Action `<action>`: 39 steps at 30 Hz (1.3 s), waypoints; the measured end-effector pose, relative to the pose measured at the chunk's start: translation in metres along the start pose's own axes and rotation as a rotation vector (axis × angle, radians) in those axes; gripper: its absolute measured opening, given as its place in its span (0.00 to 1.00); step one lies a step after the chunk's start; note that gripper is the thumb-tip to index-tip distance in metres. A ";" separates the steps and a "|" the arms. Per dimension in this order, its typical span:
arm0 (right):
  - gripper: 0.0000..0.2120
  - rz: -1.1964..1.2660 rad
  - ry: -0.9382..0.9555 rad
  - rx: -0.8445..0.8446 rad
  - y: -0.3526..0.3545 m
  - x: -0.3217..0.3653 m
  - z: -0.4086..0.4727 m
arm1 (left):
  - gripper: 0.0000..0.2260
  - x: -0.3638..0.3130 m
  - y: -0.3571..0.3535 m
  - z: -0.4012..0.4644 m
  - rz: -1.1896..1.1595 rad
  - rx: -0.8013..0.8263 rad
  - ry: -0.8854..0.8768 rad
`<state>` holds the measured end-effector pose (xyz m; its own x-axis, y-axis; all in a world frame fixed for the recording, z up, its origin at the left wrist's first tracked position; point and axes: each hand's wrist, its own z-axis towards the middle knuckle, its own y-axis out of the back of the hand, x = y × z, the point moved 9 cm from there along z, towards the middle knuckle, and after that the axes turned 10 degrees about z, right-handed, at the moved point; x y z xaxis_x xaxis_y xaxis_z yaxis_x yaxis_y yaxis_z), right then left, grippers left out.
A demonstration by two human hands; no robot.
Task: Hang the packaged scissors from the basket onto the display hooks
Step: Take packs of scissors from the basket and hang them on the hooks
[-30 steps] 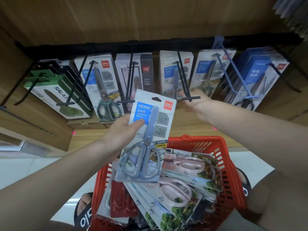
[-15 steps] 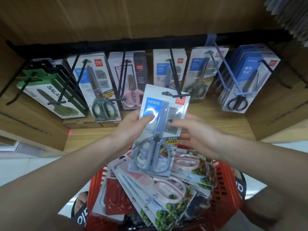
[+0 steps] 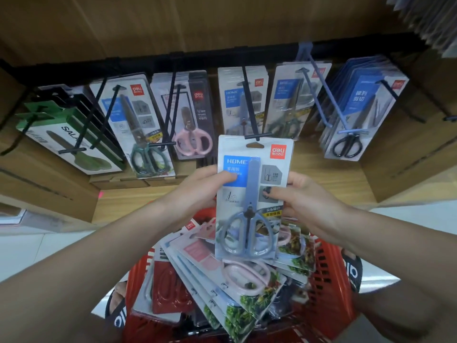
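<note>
Just below the black hook, both hands are gripping one blue scissors pack: left hand pinching its left edge, right hand its right. The hang hole is sitting under the hook tip, not yet threaded. Many packs are waiting in the red basket (most of the job left).

We are in a shop aisle — a black rail under a wooden shelf carries display hooks hung with rows of identical carded scissors packs, branded and facing outward. A red shopping basket holds more packs; the pale floor appears tiled — blurred here.
</note>
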<state>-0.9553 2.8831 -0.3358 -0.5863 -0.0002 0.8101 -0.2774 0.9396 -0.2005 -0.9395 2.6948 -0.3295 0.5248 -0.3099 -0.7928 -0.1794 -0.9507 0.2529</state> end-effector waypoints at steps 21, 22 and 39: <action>0.15 -0.125 0.208 -0.172 0.014 0.077 0.108 | 0.26 -0.111 0.051 0.049 0.303 -0.501 -0.353; 0.15 -0.118 0.208 -0.176 0.013 0.081 0.116 | 0.26 -0.114 0.053 0.059 0.276 -0.507 -0.330; 0.15 -0.085 0.200 -0.234 0.014 0.093 0.166 | 0.23 -0.127 0.066 0.119 0.180 -0.615 -0.228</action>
<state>-1.1402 2.8390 -0.3549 -0.4006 -0.0370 0.9155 -0.1228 0.9923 -0.0136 -1.1172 2.6720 -0.2785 0.3304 -0.5185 -0.7887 0.2937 -0.7376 0.6080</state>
